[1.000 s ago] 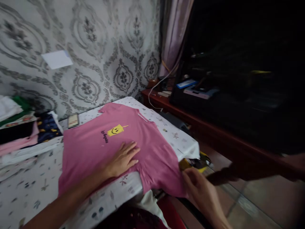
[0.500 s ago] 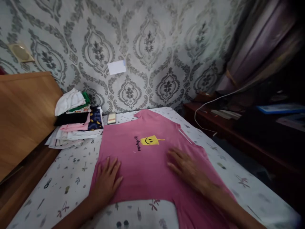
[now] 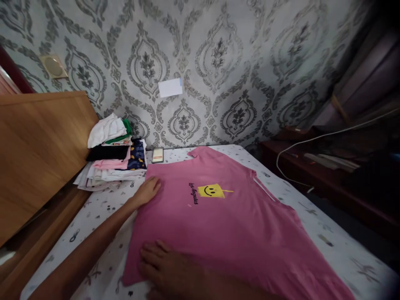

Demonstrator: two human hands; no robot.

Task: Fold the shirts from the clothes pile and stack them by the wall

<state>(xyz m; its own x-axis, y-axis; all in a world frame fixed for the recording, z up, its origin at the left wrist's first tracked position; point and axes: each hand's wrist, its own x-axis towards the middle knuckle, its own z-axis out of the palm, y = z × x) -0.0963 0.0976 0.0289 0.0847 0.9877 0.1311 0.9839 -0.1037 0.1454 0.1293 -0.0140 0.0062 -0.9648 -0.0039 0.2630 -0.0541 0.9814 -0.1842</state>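
A pink T-shirt (image 3: 231, 233) lies spread flat, its neckline turned to the right. On it are a yellow smiley print (image 3: 211, 191) and dark lettering that reads "Los Angeles". My left hand (image 3: 148, 192) rests on the shirt's left edge near the far corner, fingers laid over the cloth and holding nothing. Close to me, my right hand (image 3: 168, 264) lies palm down on the near left corner, its fingers apart and slightly blurred. The lower part of the shirt, towards me, is partly covered by my right forearm.
Folded clothes (image 3: 112, 156) are piled at the far left beside a wooden board (image 3: 40, 154). A small card-like item (image 3: 158, 155) lies by the wall on the patterned white sheet (image 3: 103, 233). To the right, a white cable (image 3: 293, 146) hangs over a dark red shelf (image 3: 281, 152).
My left hand has slid away from me along the shirt's left edge. My right hand has come across to the near left corner. The view has turned slightly left.
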